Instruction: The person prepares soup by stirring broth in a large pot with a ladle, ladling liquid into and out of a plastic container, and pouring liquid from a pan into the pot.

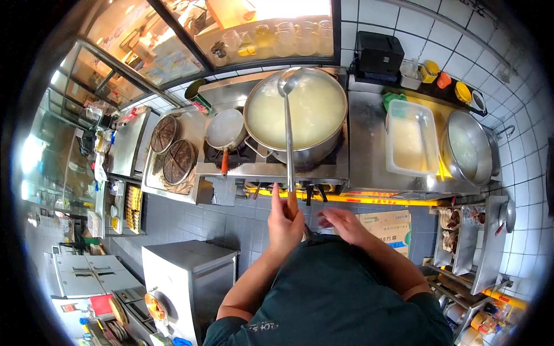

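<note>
A long-handled ladle [288, 127] with a steel shaft and a wooden grip reaches over a large steel pot [249, 124]. Its bowl is near the pot's far rim; whether it touches the rim or the liquid I cannot tell. Pale, cloudy liquid [317, 106] fills the pot, which stands on the stove. My left hand [284, 226] is closed round the wooden grip, with one finger stretched along it. To the right of the grip, my right hand [345, 226] hovers in front of my body, holding nothing, its fingers apart and slightly bent.
A smaller pan [225, 129] with a red-brown handle sits left of the pot. Two dark round lids or pans [180, 162] lie further left. On the right counter are a white plastic tub [412, 138] and a steel basin [468, 148]. A cardboard box [384, 228] lies below.
</note>
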### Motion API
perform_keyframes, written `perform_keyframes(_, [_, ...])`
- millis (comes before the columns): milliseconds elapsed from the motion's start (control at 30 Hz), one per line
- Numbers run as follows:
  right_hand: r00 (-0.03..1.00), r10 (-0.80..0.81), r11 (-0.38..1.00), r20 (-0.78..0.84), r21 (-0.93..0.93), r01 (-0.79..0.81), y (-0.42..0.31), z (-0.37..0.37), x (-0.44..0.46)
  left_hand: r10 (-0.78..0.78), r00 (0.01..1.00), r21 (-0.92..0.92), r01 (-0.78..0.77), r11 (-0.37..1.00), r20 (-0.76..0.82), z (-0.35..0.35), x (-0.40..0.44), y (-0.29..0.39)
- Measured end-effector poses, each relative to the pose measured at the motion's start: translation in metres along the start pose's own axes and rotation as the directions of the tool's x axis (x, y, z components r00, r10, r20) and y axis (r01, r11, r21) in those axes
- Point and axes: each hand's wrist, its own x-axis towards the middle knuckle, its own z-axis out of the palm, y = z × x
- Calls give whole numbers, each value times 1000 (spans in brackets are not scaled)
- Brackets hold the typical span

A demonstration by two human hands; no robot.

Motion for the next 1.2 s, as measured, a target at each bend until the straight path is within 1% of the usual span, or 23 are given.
perform_keyframes(67, [996, -90, 996, -5, -1, 90, -49, 30, 14, 15, 999, -12, -15, 1000, -31, 13, 2, -4])
perform_keyframes(100, [991, -134, 991, -8, -1, 134, -63, 41, 20, 44, 998, -27, -42, 999, 54, 13, 1, 2])
perform_keyframes(133, [991, -134, 989, -20, 58, 135, -62, 49, 28, 109, 991, -46, -106, 993, 79, 14, 3, 1])
perform_keyframes(200, [991, -125, 976, -46, 176, 132, -57, 60, 44, 184, 979, 36, -187, 982, 88, 10, 4, 10])
perform_keyframes(267, [991, -109, 982, -73, 144, 118, -62, 66, 45, 180, 978, -1, -181, 984, 102, 9, 4, -3])
perform_keyframes(333, [993, -91, 987, -81, 123, 100, -61, 69, 44, 202, 969, 23, -207, 978, 138, 1, 4, -2])
perform_keyframes(400, [992, -62, 982, -106, 170, 80, -51, 66, 43, 244, 950, 111, -268, 957, 196, -10, 2, 1])
perform_keyframes(467, [990, -36, 978, -139, 198, 64, -55, 66, 42, 391, 899, 131, -419, 899, 195, -20, 3, -7])
perform_keyframes(500, [990, -44, 963, -134, 258, 77, -65, 67, 40, 346, 900, 45, -370, 928, 265, -29, 1, -12])
perform_keyframes(533, [995, 13, 911, -104, 411, 31, -62, 64, 42, 309, 890, -39, -315, 948, 336, -38, 1, -16])
perform_keyframes(567, [994, 15, 885, -108, 463, 37, -63, 63, 44, 272, 928, -176, -232, 957, 254, -40, 1, -21])
perform_keyframes(633, [992, 50, 856, -115, 517, 17, -70, 56, 43, 109, 970, -120, -84, 989, 216, -50, -4, -58])
perform_keyframes(667, [990, 23, 885, -136, 463, 43, -70, 53, 41, 27, 980, -96, -8, 995, 197, -55, -6, -81])
perform_keyframes(700, [990, 3, 878, -144, 474, 66, -66, 48, 40, -163, 977, -162, 185, 969, 139, -58, -7, -102])
perform_keyframes(733, [988, -15, 870, -155, 485, 89, -63, 45, 39, -322, 942, -277, 336, 900, 96, -57, -12, -141])
perform_keyframes(767, [979, -37, 884, -201, 451, 126, -63, 44, 39, -347, 936, -275, 351, 895, 64, -65, -9, -169])
perform_keyframes(800, [967, -33, 894, -254, 425, 142, -63, 44, 39, -386, 921, -86, 390, 917, 51, -75, -4, -199])
perform_keyframes(833, [961, -49, 893, -274, 419, 165, -67, 44, 39, -423, 905, -134, 426, 895, 47, -83, -2, -222])
perform_keyframes(867, [953, -65, 893, -295, 409, 187, -70, 44, 37, -517, 855, -202, 514, 834, 41, -90, 1, -243])
perform_keyframes(900, [936, -61, 912, -347, 361, 194, -69, 42, 37, -584, 810, -162, 584, 796, 48, -97, 5, -267])
perform_keyframes(1000, [919, -47, 923, -391, 334, 189, -70, 37, 33, -683, 730, -91, 679, 729, -22, -116, 24, -332])
perform_keyframes(1100, [885, -5, 940, -465, 300, 163, -79, 40, 29, -729, 682, -28, 729, 684, -66, -134, 56, -381])
perform_keyframes(1200, [837, 41, 970, -546, 222, 97, -87, 46, 25, -736, 674, 127, 736, 665, -59, -147, 99, -401])
